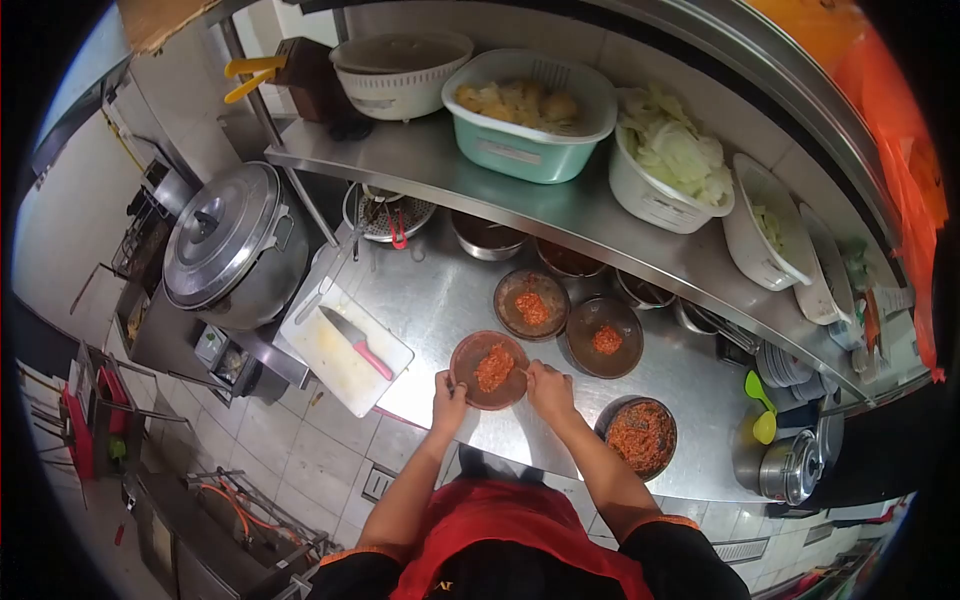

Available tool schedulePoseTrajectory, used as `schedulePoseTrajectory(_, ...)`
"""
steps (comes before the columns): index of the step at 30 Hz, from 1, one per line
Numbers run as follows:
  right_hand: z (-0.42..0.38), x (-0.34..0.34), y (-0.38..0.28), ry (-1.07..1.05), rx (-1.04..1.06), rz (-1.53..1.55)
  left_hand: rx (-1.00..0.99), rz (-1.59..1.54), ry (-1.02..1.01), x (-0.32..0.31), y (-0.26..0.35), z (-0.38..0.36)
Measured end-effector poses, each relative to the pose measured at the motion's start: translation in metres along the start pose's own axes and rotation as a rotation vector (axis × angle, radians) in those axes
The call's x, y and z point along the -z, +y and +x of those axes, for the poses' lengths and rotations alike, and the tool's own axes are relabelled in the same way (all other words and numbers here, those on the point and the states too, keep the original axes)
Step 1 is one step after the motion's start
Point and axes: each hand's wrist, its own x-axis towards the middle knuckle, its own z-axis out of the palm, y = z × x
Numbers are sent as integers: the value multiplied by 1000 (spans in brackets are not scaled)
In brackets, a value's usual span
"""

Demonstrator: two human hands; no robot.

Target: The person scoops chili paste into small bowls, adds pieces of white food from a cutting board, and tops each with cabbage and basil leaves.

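Note:
My left hand [450, 402] grips the left rim of a reddish-brown shallow bowl [462, 365] that holds a mound of chopped red paste [495, 369]. At the bowl's right rim, my right hand [550, 390] is closed around what looks like a thin utensil, its tip pointing over the paste; its kind is too small to make out. Just behind stand two similar dark bowls, the left dark bowl [507, 312] and the right dark bowl [625, 362], each with a small heap of red paste. Right of my forearm, a fuller bowl of red paste [641, 438] sits near the counter's front edge.
A white cutting board [335, 365] with a pink-handled knife [355, 343] lies left. Overhead runs a metal shelf [400, 165] bearing a green tub [510, 158] and a basin of cut cabbage [672, 150]. A large lidded pot [235, 245] stands far left, a smaller pot [790, 465] far right.

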Motion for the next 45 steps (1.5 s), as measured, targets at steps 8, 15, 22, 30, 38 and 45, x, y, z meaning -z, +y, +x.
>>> schedulePoseTrajectory(8,-10,36,-45,-129,291,-207,16,-415,256,-2,35,-45)
schedulePoseTrajectory(15,-6,37,-140,-439,735,-192,133,-944,212,97,64,-89)
schedulePoseTrajectory(22,-6,-35,-315,-420,1337,-201,305,-852,235,248,62,-157)
schedulePoseTrajectory(30,-81,-181,-509,-640,1508,-16,88,-857,770,466,23,-250)
schedulePoseTrajectory(38,-99,-280,-730,-654,1534,-256,210,-802,582,682,-3,-278)
schedulePoseTrajectory(45,-63,-334,-825,-399,1429,-262,42,-914,764,811,-25,-198)
